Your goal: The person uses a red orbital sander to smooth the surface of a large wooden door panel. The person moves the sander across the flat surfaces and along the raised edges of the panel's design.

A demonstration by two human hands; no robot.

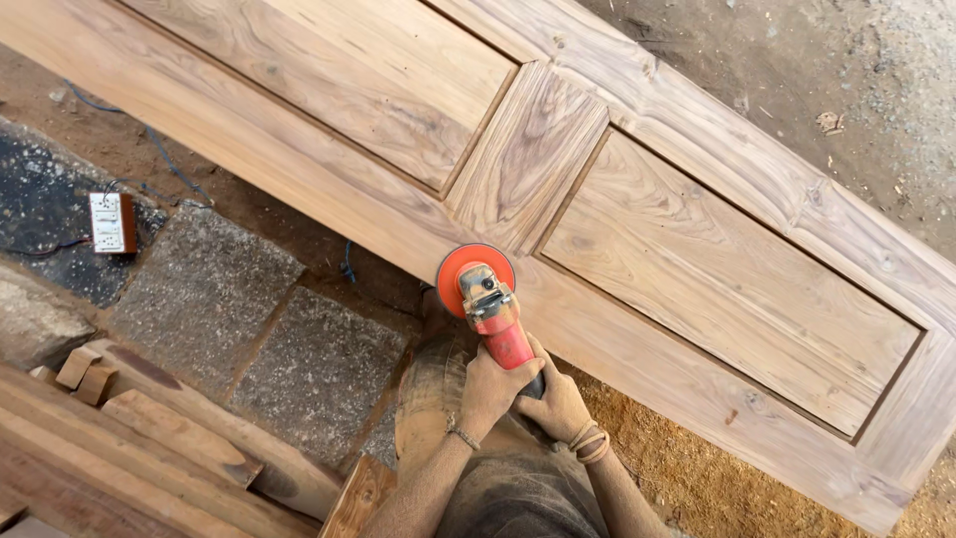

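A red angle grinder (495, 317) with an orange sanding disc (475, 269) rests on the lower rail of a large panelled wooden door (697, 249) that lies across the view. My left hand (488, 389) grips the grinder's red body from the left. My right hand (560, 403) wraps the rear of the body from the right. Both wrists carry bands. The disc sits at the door's near edge, just below the upright piece between two panels.
A white socket box (112, 222) with blue and dark cables lies on stone slabs (249, 319) at the left. Stacked timber pieces (149, 448) fill the lower left. Sawdust covers the ground (687, 458) under the door. My dusty knee (438, 389) is below the grinder.
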